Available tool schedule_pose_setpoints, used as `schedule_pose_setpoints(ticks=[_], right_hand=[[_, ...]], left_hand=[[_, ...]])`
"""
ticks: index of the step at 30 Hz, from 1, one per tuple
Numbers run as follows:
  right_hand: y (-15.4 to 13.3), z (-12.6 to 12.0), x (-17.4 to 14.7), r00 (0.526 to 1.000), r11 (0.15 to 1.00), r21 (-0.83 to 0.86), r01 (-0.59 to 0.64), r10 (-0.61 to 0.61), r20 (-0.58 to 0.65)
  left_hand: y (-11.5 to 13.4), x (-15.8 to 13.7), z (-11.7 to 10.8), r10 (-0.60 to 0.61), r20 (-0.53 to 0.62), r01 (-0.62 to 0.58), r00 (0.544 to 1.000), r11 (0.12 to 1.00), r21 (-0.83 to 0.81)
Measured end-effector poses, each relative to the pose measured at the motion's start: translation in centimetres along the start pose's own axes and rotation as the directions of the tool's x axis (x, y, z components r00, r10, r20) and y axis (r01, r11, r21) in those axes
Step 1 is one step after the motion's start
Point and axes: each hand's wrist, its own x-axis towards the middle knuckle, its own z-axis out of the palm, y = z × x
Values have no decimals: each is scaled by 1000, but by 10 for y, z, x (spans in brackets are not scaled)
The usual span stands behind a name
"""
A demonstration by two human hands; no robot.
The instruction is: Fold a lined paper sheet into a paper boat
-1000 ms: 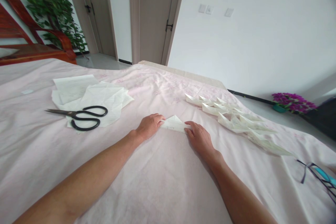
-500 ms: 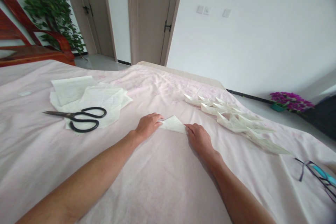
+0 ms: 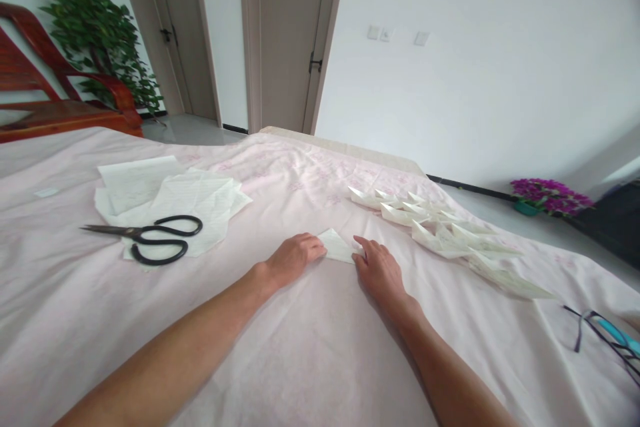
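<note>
Paper point(image 3: 338, 245), folded small and only partly shaped, lies flat on the bedsheet point(image 3: 310, 347) under the fingertips of left hand point(image 3: 294, 257) and right hand point(image 3: 380, 269), left of a row of finished paper boats point(image 3: 440, 233), with blank sheets point(image 3: 170, 197) unused.

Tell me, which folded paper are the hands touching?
The small folded paper between the left hand and right hand; the other paper boats lie untouched.

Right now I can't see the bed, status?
Left hand and right hand flat on folded paper. Finished paper boats at right. Scissors left, apart.
</note>
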Motion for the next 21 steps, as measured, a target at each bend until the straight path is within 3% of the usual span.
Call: schedule_pose_setpoints(ticks=[3,5,8,11,21], right_hand=[[-7,-3,-2,996,997,-75,36,-42,-81],[-15,-2,-5,986,989,-59,135,-141,-95],[-25,5,-12,947,943,83,321,-321,-13],[-29,13,-21,907,899,154,410,-419,29],[-10,9,-33,924,931,-15,364,-359,133]], left_hand=[[11,-1,10,23,36,-21,999,999,-39],[17,-3,13,9,55,-7,998,1000,-30],[22,-6,13,5,72,-4,997,1000,-18],[22,-8,10,15,66,-14,998,1000,-15],[11,-24,-5,-110,177,90,978,989,113]])
